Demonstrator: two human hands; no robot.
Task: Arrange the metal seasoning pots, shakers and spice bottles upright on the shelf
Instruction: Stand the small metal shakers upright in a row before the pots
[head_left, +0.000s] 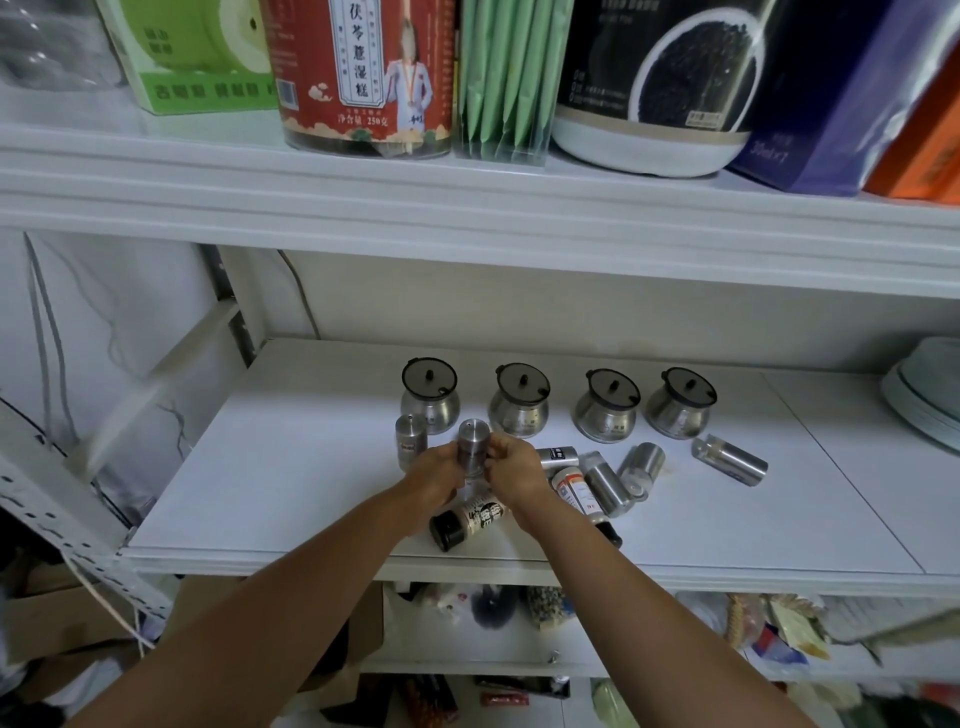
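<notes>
Several metal seasoning pots with dark lids stand upright in a row at the back of the white shelf (291, 467), the leftmost pot (429, 395) and the rightmost pot (680, 402) among them. One metal shaker (411, 446) stands upright in front of the left pot. My left hand (439, 475) and my right hand (511, 475) both grip a second metal shaker (474, 441), held upright just above the shelf. Several shakers lie on their sides to the right, one far out (730, 460). A black-capped spice bottle (467, 519) lies under my wrists, and a white-labelled bottle (574, 488) lies beside it.
A stack of plates (924, 400) sits at the shelf's right end. The shelf above carries a red tin (363, 78), green packets and boxes. Below are bags and clutter. A metal frame post (62, 525) runs down the left.
</notes>
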